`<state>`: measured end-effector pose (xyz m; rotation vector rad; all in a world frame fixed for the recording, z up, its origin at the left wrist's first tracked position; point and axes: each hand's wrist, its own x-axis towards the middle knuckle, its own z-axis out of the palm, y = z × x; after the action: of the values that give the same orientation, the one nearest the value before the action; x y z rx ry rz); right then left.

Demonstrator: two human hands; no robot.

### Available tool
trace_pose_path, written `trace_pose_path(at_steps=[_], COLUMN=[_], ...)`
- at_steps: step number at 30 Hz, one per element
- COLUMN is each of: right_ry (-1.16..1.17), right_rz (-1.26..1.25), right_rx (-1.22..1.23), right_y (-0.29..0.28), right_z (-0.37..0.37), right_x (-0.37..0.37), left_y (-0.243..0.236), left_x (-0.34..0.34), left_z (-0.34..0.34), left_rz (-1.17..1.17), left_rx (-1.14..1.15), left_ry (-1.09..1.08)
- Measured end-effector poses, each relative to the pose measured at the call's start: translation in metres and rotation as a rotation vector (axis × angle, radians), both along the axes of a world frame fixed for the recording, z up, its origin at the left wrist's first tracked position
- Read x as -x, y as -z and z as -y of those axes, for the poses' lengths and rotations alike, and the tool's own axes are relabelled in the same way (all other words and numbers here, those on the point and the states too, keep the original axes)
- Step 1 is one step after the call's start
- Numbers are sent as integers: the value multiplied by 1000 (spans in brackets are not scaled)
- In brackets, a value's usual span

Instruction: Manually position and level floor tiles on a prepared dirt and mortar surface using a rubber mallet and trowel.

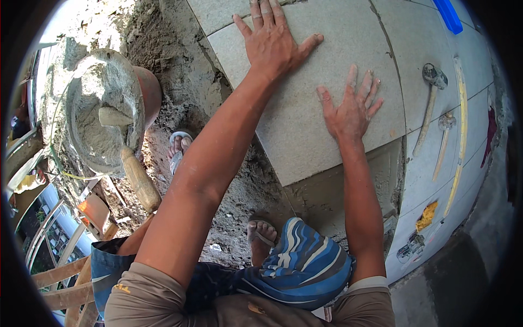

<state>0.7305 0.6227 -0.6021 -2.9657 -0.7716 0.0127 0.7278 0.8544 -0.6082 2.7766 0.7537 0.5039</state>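
Observation:
A large light grey floor tile (294,131) lies under both of my hands. My left hand (269,46) rests flat near its far edge, fingers spread and dusty with cement. Closer to me, my right hand (351,111) lies palm down on the same tile, its fingers also spread. Neither hand holds anything. Along the tile's near edge shows a patch of wet grey mortar (321,199). Dark joint gaps separate this tile from its neighbours at the far side and on the right.
At left stands a mortar bucket (150,95) with a wooden-handled trowel (140,180) in it. On the right-hand tiles lie a rubber mallet (435,76), a small hammer (447,121), a long yellow strip (462,114), a yellow sponge-like piece (426,216) and a blue bar (449,16).

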Motion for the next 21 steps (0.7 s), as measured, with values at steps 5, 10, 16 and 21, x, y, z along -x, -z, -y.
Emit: trace_pose_path(at_steps=[5,10,16,21], right_ry=[-4,9,15,36], right_rz=[13,-6,28,-47], right_rx=[-5,-19,-45,-317], right_y=[1,2,4,-18], right_z=[-2,0,0,13], right_x=[1,-1,-4,-7], left_y=[-6,-37,-120,-205], left_x=[1,1,39,103], left_z=[2,-1,16,29], left_rz=[46,-290,137,311], left_rx=[-62,209,329,899], left_ry=[-1,71,234,374])
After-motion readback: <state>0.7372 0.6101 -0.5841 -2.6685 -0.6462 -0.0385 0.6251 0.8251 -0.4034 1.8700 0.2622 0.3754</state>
